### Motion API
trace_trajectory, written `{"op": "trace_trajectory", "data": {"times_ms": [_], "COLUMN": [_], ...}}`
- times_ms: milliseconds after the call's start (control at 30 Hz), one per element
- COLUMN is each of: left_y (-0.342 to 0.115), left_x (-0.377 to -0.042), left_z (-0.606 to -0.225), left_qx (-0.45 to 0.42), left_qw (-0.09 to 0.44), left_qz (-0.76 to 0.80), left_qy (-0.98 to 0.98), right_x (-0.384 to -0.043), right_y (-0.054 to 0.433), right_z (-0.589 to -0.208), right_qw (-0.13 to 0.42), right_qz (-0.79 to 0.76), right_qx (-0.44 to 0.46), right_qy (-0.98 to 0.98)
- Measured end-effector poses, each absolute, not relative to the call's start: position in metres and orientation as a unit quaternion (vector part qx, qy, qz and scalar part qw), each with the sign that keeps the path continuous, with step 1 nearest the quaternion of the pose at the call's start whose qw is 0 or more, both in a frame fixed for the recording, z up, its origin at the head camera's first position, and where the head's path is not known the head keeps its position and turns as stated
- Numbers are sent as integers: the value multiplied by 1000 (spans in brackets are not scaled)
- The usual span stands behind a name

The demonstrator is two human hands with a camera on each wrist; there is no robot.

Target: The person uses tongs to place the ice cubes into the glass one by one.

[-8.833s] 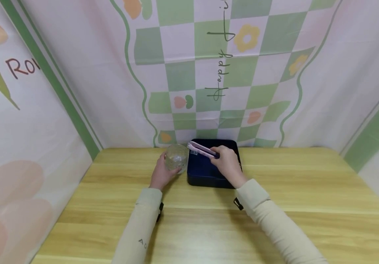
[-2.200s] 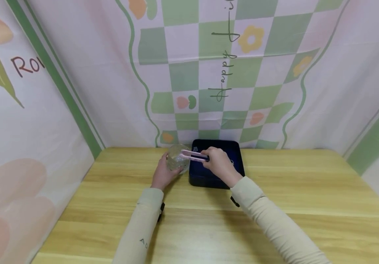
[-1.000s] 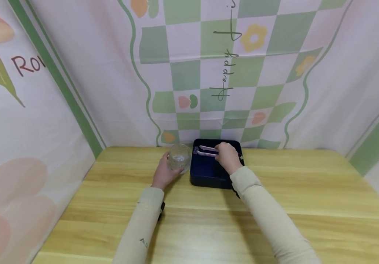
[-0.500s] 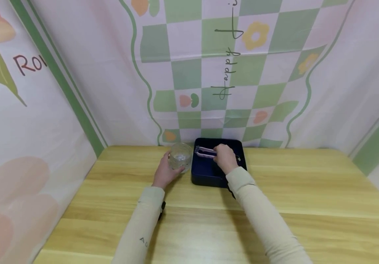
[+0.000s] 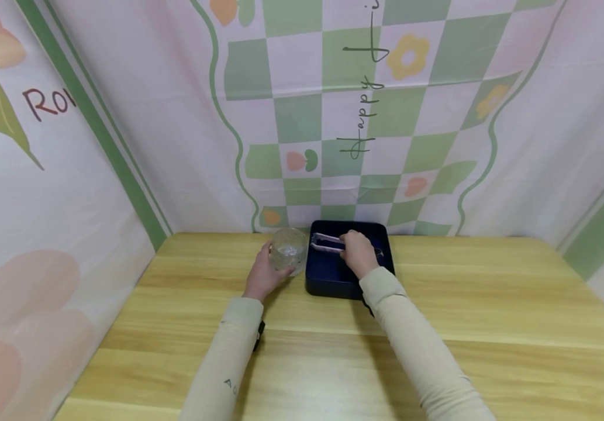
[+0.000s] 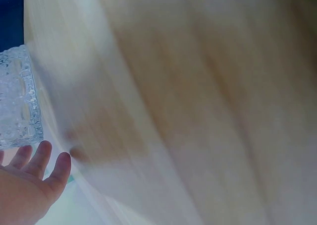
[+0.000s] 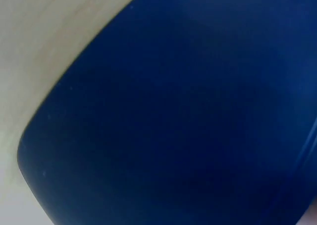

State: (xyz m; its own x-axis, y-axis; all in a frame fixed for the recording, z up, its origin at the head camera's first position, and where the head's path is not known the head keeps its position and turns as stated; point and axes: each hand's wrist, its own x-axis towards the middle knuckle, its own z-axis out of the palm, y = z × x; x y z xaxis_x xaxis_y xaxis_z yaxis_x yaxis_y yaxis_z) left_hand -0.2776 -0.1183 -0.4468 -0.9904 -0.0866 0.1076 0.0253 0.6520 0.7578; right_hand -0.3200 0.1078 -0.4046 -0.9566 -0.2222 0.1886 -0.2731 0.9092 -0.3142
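My left hand (image 5: 266,273) holds a clear glass cup with a textured wall (image 5: 288,251), thumb on the near side and fingers round the far left side. In the left wrist view the same glass (image 6: 19,98) shows beside the fingers. My right hand (image 5: 358,251) grips pink tongs (image 5: 325,248) over a dark blue, box-shaped tray (image 5: 333,286) just right of the glass. The tongs' tips are over the tray's left inner side, at a small pale clump (image 5: 314,240) too small to identify. Only the tray's blue side (image 7: 163,106) fills the right wrist view.
A wooden table (image 5: 302,362) carries everything. Behind it hangs a printed cloth (image 5: 291,117), close to the tray's far edge. A small pale thing (image 5: 379,252) lies at the tray's right, partly behind my right hand.
My right hand has taken the tongs from over the glass, about two seconds ago, rightward to the tray. The tips then shifted to its left side. My left hand keeps holding the glass.
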Motion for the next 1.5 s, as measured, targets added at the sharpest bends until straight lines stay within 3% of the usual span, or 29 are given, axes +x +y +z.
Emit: {"op": "trace_trajectory", "data": {"times_ms": [733, 1200, 1500], "left_y": [-115, -115, -115], "left_x": [-276, -275, -274], "left_z": [-445, -446, -443], "left_qx": [22, 23, 24], "left_qw": [60, 63, 61], "left_qz": [-428, -425, -429], "left_qy": [-901, -903, -901], "right_x": [-319, -316, -313], "right_y": [113, 122, 129], "right_z": [-401, -403, -397], "right_qw": [22, 34, 83], "right_qz": [204, 219, 236], "right_qx": [114, 113, 111], "right_qy": [-972, -969, -962]}}
